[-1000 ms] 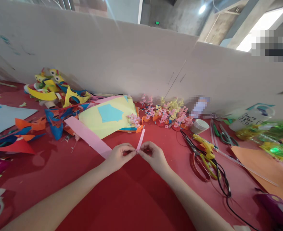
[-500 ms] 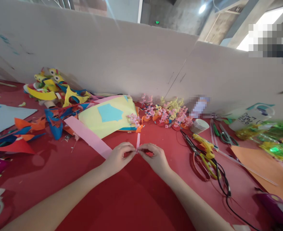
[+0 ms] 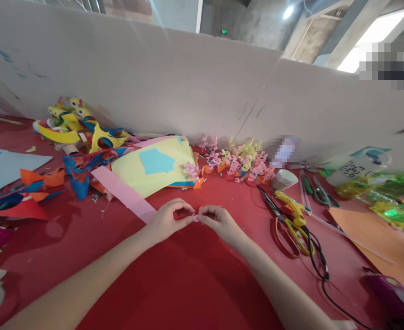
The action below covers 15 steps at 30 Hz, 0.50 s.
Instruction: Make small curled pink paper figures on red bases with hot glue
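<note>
A small piece of pink paper strip (image 3: 195, 218) is pinched between my two hands at the middle of the table. My left hand (image 3: 169, 221) has thumb and index finger closed at its left end. My right hand (image 3: 222, 223) grips the other end, fingers curled together. Most of the strip is hidden by the fingertips, so I cannot tell whether it is rolled or folded. Beside my left wrist lies a wide pink paper band (image 3: 122, 192). Beyond the hands is a bunch of small curled paper pieces (image 3: 238, 160) in pink, yellow and orange.
Yellow paper (image 3: 129, 176) with a blue cutout (image 3: 157, 161) lies behind my left hand. To the right are scissors (image 3: 287, 229), a yellow glue gun (image 3: 293, 208) with a black cable, a tape roll (image 3: 284, 179) and orange paper (image 3: 370, 238). A white partition (image 3: 174, 78) stands behind.
The pink strip stood up beyond my fingertips before; now only a short bit shows between them. My left fingers have parted slightly above the pinch. The table things stay put.
</note>
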Each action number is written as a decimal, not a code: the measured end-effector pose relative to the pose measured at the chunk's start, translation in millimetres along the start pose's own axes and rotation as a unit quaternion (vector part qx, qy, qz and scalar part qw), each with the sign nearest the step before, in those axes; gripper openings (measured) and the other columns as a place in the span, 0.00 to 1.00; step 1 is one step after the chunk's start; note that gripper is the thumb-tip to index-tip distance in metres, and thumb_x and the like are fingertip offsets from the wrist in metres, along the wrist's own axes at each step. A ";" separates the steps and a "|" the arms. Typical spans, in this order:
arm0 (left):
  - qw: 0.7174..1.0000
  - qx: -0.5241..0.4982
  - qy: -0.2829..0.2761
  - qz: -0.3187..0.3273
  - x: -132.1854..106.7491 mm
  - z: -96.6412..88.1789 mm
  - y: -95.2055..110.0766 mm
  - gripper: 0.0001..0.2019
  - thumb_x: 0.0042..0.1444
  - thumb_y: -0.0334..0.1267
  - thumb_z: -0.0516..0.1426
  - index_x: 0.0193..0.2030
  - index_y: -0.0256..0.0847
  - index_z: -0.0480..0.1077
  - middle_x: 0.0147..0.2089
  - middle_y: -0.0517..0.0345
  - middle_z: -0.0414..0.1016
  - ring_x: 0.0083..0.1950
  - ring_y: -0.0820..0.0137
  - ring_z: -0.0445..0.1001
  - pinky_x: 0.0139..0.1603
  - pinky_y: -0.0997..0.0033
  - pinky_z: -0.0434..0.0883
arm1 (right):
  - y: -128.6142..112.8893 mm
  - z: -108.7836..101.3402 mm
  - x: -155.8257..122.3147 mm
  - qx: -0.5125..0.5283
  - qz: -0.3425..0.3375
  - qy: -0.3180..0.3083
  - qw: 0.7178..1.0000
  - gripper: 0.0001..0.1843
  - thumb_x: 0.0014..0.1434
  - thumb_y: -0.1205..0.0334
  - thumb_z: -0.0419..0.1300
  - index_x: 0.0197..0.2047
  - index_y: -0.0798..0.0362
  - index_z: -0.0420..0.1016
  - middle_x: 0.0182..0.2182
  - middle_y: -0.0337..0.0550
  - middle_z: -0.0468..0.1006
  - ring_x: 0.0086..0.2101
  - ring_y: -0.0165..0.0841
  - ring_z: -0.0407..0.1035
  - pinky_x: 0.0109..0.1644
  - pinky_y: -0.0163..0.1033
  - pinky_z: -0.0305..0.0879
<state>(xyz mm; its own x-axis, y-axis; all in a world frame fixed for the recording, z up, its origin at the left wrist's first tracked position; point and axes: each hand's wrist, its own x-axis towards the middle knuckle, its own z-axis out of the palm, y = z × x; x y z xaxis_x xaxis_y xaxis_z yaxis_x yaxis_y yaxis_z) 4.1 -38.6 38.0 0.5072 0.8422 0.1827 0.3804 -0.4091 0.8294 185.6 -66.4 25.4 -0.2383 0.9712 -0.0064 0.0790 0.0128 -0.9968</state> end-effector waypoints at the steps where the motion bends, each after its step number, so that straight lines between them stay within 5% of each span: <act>1: 1.000 -0.015 -0.010 -0.010 0.5 -0.9 0.4 0.09 0.54 0.43 0.58 0.35 0.40 0.73 0.35 0.56 0.73 0.36 0.68 0.72 0.39 0.69 0.69 | -0.4 0.3 -0.1 0.029 0.012 -0.009 0.999 0.09 0.51 0.56 0.61 0.27 0.53 0.70 0.23 0.36 0.71 0.26 0.28 0.65 0.33 0.35 0.61; 7: 0.992 -0.094 -0.069 -0.043 0.6 -3.7 0.4 0.10 0.56 0.39 0.54 0.30 0.39 0.74 0.33 0.56 0.76 0.37 0.68 0.74 0.42 0.69 0.68 | -1.8 4.5 -2.7 0.147 0.073 -0.005 0.986 0.15 0.47 0.53 0.66 0.32 0.52 0.68 0.24 0.35 0.72 0.24 0.27 0.65 0.31 0.33 0.60; 15: 0.973 -0.178 -0.086 -0.116 -0.3 0.2 2.4 0.12 0.55 0.40 0.54 0.26 0.38 0.74 0.30 0.57 0.77 0.36 0.68 0.73 0.41 0.70 0.67 | 1.5 4.1 -2.6 0.145 0.036 0.005 0.989 0.14 0.49 0.54 0.64 0.34 0.51 0.65 0.22 0.32 0.68 0.24 0.26 0.65 0.31 0.33 0.62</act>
<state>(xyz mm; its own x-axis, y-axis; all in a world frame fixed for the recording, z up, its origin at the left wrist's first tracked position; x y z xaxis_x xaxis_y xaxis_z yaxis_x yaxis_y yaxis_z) 5.1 -40.0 39.8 0.5738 0.8133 -0.0963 0.2232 -0.0422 0.9739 182.4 -69.9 23.5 -0.2331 0.9693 -0.0782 -0.1863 -0.1235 -0.9747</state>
